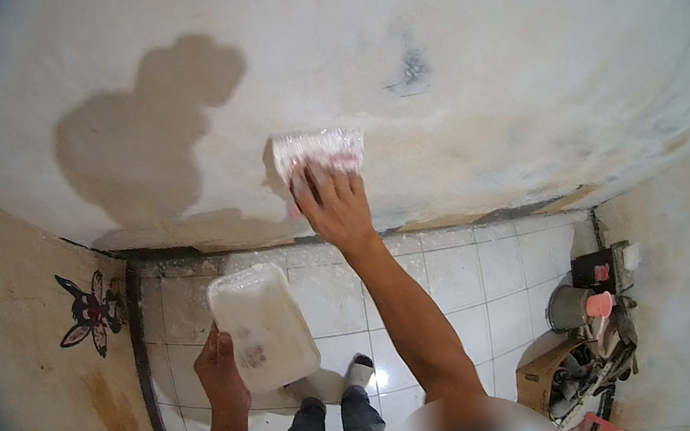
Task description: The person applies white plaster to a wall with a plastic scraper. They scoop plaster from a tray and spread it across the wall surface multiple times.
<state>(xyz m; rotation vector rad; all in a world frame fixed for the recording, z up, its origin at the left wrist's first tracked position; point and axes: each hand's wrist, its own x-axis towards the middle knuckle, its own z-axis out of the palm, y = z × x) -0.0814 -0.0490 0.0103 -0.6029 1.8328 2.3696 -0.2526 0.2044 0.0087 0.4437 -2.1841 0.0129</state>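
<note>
We see the right hand (335,206) with fingers bent over the lower part of a crinkled white pad (317,146) with reddish marks, gripping it flat against the pale wall (499,76). The left hand (225,372) grips the left edge of a shallow whitish tray (299,320), which it holds above the tiled floor (456,267); we cannot tell how its hidden fingers lie underneath. Above and to the right of the pad we note a grey patch (414,66) on the wall, and to its left a broad shadow (141,143). At the left, a dark flower decoration (92,314) marks the adjoining wall; at the right, we find a grey bucket (567,308) with a pink dipper (599,304), near a filled cardboard box (536,376).
</note>
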